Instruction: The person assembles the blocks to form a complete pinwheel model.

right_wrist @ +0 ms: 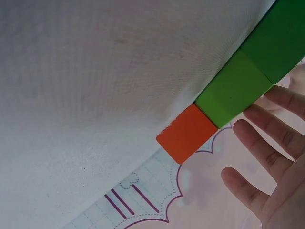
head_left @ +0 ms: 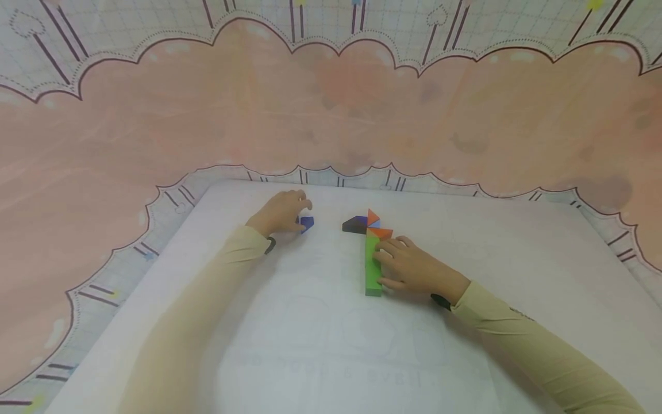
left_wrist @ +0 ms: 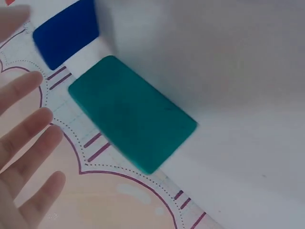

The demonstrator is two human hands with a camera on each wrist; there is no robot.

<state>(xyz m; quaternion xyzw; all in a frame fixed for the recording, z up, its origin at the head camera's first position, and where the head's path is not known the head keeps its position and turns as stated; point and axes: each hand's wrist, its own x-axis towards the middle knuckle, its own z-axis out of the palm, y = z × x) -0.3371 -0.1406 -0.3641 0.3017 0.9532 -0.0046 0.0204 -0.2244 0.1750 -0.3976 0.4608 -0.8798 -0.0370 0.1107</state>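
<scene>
My left hand (head_left: 281, 210) hovers with loosely spread fingers by a blue block (head_left: 307, 223). In the left wrist view, the fingers (left_wrist: 28, 138) lie apart from a teal rectangular block (left_wrist: 131, 114), which is beside the blue block. The head view has the teal block hidden behind the hand. My right hand (head_left: 408, 264) is at the side of a column of green blocks (head_left: 373, 267), its fingertips touching their edge. At the column's far end sits an orange triangular block (head_left: 381, 233). The right wrist view shows light green (right_wrist: 233, 88) and darker green (right_wrist: 276, 43) blocks end to end.
Beyond the column, a black block (head_left: 354, 225) stands with purple and light blue pieces and another orange triangle (head_left: 372, 217). All rest on a white table (head_left: 310, 356). Past its far edge hangs a pinkish cloth (head_left: 331, 115) with scalloped lines.
</scene>
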